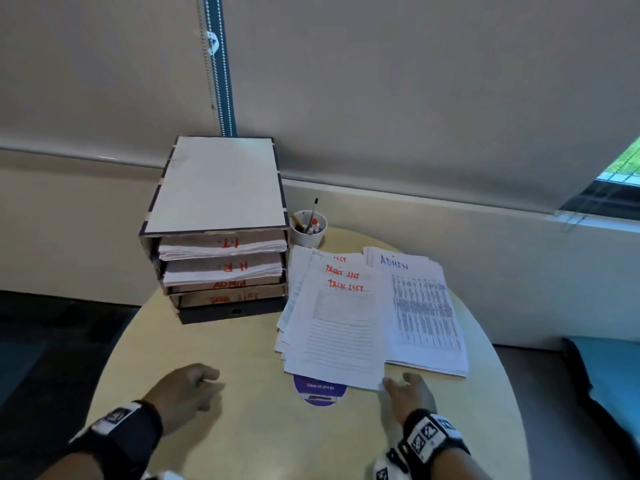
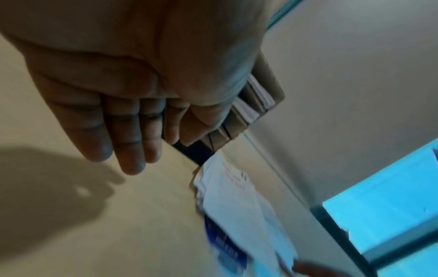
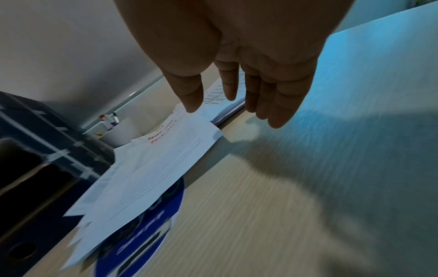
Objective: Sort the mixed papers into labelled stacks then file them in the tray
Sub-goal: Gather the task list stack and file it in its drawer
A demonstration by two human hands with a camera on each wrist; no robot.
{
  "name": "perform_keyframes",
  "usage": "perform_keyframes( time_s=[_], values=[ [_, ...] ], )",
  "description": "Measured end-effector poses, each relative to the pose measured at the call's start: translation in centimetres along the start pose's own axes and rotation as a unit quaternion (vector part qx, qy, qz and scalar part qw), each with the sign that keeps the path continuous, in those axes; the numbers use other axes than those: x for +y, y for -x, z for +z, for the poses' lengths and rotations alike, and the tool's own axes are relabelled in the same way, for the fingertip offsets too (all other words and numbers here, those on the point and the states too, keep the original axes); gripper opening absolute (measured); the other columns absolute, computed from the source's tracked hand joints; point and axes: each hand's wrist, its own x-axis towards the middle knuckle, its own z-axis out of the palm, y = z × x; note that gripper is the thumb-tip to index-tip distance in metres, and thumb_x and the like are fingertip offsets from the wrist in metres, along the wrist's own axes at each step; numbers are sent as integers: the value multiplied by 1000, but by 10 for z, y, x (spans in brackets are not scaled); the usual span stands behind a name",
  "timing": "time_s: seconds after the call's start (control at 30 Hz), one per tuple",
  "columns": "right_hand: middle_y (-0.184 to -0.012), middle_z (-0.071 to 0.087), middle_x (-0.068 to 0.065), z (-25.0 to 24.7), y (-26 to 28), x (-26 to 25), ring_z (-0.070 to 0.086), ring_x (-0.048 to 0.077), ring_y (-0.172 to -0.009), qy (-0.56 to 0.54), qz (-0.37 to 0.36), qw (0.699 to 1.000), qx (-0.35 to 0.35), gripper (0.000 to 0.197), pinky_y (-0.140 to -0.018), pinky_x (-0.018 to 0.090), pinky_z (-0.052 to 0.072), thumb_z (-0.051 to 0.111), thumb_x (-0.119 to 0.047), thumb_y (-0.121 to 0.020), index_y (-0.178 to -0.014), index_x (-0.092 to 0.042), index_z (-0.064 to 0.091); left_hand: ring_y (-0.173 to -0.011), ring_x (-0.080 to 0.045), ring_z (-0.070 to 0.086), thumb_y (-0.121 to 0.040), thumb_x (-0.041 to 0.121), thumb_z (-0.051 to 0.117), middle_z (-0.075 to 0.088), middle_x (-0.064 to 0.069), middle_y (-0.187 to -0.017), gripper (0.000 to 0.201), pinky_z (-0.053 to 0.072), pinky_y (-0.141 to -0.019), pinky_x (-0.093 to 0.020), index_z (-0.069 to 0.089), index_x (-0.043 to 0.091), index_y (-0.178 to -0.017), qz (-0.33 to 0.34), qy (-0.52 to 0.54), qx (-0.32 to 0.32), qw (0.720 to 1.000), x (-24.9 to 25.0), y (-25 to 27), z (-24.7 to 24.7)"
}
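Neither hand holds anything. Furthest left, the left hand (image 1: 188,393) hovers above the round table (image 1: 242,427) with fingers (image 2: 132,142) straight and close together, clear of every sheet. Beyond it, toward the wall, stands the filing tray (image 1: 216,233); its upper shelves hold papers marked I.T and H.R, while the ADMIN and TASK LIST shelves below look shallow and their contents cannot be made out. Just right of the tray sits a white pen cup (image 1: 308,228). Between the hands, a fanned TASK LIST stack (image 1: 337,320) lies flat, its near edge overlapping a purple round sticker (image 1: 320,393). The right hand (image 1: 408,393) reaches with relaxed, slightly spread fingers (image 3: 275,106) to that stack's near right corner, the thumb at or just above the paper's edge. Directly beyond this hand, touching the first stack's right side, rests the ADMIN stack (image 1: 424,313).
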Motion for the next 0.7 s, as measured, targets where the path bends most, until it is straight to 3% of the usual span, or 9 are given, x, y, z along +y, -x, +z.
perform_keyframes(
  time_s=[0.13,0.2,0.27,0.33,0.37,0.43,0.5,0.57,0.7],
  values=[
    [-136,56,18,12,-30,-17,55,32,-124,0,-3,999,-37,53,-96,30,43,64,-28,-95,-135,2,50,-73,-13,62,-97,27,57,67,-1,-96,23,45,-63,-22,61,16,-117,-36,-41,-44,998,-12,-6,15],
    [-141,53,11,21,-36,-23,51,28,-129,13,-11,999,-30,60,-103,29,40,66,-35,-92,-141,-5,48,-91,-14,64,-95,34,59,65,3,-108,31,48,-76,-24,58,17,-121,-26,-41,-27,998,-4,-15,27],
    [-140,53,11,30,-45,-23,49,27,-131,23,-5,1000,-15,64,-105,30,38,67,-36,-91,-143,-7,45,-109,-16,57,-85,51,61,57,5,-121,53,44,-92,-25,52,19,-127,-8,-47,-5,999,9,-29,44],
    [-133,54,15,37,-49,-20,52,29,-128,17,-7,1000,-10,67,-108,32,39,70,-32,-88,-143,-4,43,-113,-18,52,-73,62,57,51,1,-128,70,42,-97,-29,47,20,-128,-2,-37,24,999,26,-45,64],
    [-136,54,14,38,-50,-18,52,28,-127,34,-13,999,-13,68,-107,31,38,71,-33,-88,-143,-5,43,-118,-22,52,-75,61,56,50,-3,-137,75,43,-97,-30,45,16,-134,-6,-25,40,999,36,-54,75],
    [-134,60,8,39,-54,-13,59,23,-118,71,-43,996,-26,62,-101,29,42,71,-36,-84,-137,-11,51,-128,-31,49,-77,59,52,42,-11,-149,86,44,-98,-36,34,9,-144,-9,2,59,998,57,-72,95],
    [-115,69,2,39,-56,-11,63,18,-95,71,-72,994,-36,43,-85,24,45,73,-31,-81,-120,-14,62,-132,-35,45,-79,58,55,35,-13,-154,94,44,-99,-38,22,10,-152,-1,30,60,998,79,-86,110],
    [-101,69,-1,39,-59,-8,61,14,-85,71,-102,992,-31,37,-76,20,40,74,-25,-81,-115,-15,66,-129,-33,49,-84,53,61,37,-11,-153,95,45,-90,-33,14,12,-156,4,34,59,998,99,-95,121],
    [-104,66,4,41,-58,-7,58,18,-89,45,-119,991,-31,44,-79,20,38,76,-17,-81,-123,-13,64,-91,-25,62,-79,45,66,62,-6,-115,65,50,-76,-31,43,13,-131,-21,22,77,997,120,-107,122]
  ],
)
